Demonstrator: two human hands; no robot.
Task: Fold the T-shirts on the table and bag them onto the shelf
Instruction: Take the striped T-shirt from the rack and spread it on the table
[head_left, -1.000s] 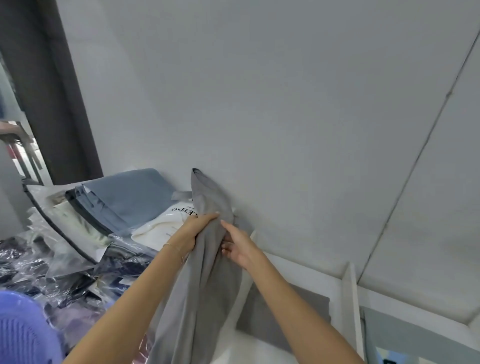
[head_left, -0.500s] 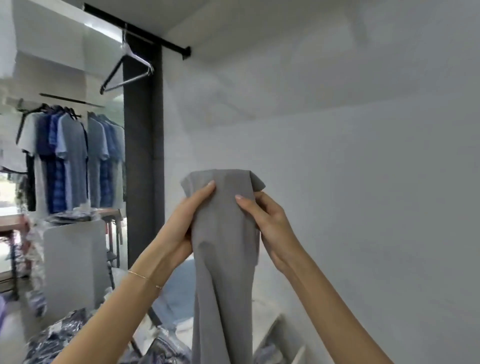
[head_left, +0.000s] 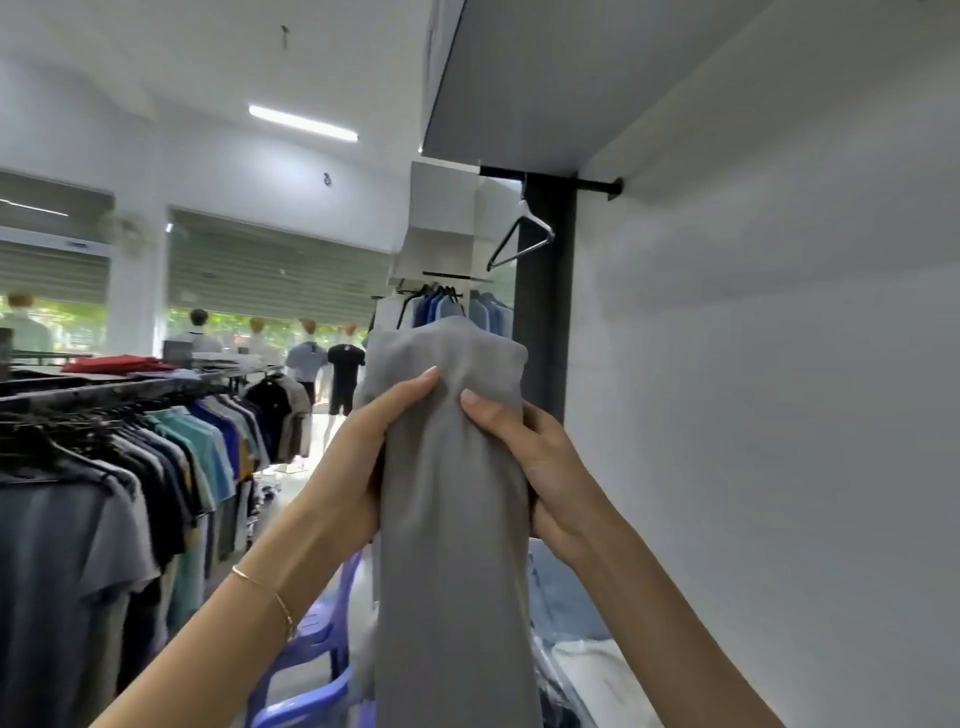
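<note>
A grey T-shirt (head_left: 452, 545) hangs lengthwise in a long narrow fold in front of me, held up at chest height. My left hand (head_left: 358, 457) grips its upper left edge, thumb on the front of the cloth. My right hand (head_left: 530, 457) grips the upper right edge the same way. The shirt's top bunches over both thumbs, and its lower end runs out of the bottom of the view. Behind the shirt at the lower right lie folded blue (head_left: 561, 597) and white (head_left: 592, 670) garments, partly hidden.
A white wall (head_left: 753, 415) stands close on the right, under a dark overhead panel with a black rail (head_left: 550, 179) and an empty hanger (head_left: 522, 241). A rack of hanging shirts (head_left: 119, 467) fills the left. A purple plastic chair (head_left: 311, 649) stands below my left forearm. Mannequins stand far back.
Both hands have lifted the grey shirt from the table to chest height. My view has swung up and left, from the table to the shop floor and racks.
</note>
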